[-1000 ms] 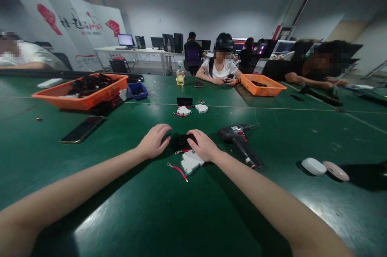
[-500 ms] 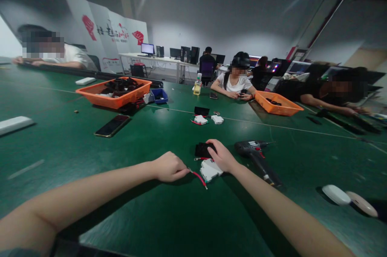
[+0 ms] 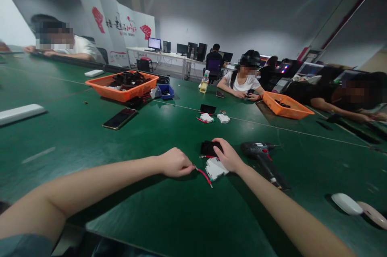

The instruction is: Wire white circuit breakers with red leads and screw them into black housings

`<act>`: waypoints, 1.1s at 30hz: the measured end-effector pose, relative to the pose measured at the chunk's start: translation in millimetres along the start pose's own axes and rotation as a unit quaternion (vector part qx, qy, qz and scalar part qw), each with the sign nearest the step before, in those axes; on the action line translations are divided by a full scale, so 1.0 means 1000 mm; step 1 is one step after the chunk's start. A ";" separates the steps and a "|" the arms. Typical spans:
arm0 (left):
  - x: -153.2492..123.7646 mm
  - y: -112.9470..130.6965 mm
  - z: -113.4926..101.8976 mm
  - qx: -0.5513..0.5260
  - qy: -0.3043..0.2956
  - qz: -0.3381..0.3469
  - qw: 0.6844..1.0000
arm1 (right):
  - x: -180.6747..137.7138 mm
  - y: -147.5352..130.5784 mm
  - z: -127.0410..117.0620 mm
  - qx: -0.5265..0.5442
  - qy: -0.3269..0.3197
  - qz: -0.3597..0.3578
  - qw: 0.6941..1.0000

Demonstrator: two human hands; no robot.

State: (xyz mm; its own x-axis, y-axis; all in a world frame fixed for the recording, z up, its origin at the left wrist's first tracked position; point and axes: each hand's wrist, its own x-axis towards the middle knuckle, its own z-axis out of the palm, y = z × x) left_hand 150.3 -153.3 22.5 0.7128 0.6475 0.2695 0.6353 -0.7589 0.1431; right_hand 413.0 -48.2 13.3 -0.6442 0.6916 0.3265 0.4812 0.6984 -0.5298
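My left hand [image 3: 177, 162] is closed, pinching one end of a short red wire [image 3: 204, 175] between thumb and fingertips. The wire's other bare metal end points down and right over the table. My right hand [image 3: 228, 155] wraps its fingers and thumb over the right end of a black rectangular piece [image 3: 208, 148]. A white plastic module [image 3: 216, 168] lies just below that piece, close to the right hand's palm. Between the two lies a second red wire [image 3: 208, 156] with a metal lug. The fingertips of my right hand are partly hidden.
A power screwdriver [image 3: 263, 160] lies right of my right hand. Farther off are two white modules [image 3: 223, 119], a phone [image 3: 120, 119], a bottle [image 3: 204, 83] and orange baskets [image 3: 122, 95] of parts. A white rounded object [image 3: 346, 204] sits at right. Other people sit around the table.
The whole view has shifted slightly, so everything appears a little farther right. Both hands keep their holds, with no clear movement relative to the parts.
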 end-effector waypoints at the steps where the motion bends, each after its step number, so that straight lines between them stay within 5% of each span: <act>1: 0.000 0.000 0.000 -0.003 0.000 0.000 1.000 | 0.000 0.000 0.000 0.000 0.001 0.000 1.000; 33: 0.003 0.003 -0.002 0.005 -0.039 -0.013 0.999 | -0.002 -0.002 -0.003 -0.002 0.006 -0.002 1.000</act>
State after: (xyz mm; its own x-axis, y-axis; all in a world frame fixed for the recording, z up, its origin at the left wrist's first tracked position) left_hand 153.9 -153.9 26.0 0.7166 0.6711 0.1900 0.6570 -0.7409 0.1393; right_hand 415.2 -50.7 16.3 -0.6386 0.6911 0.3385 0.4808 0.7017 -0.5258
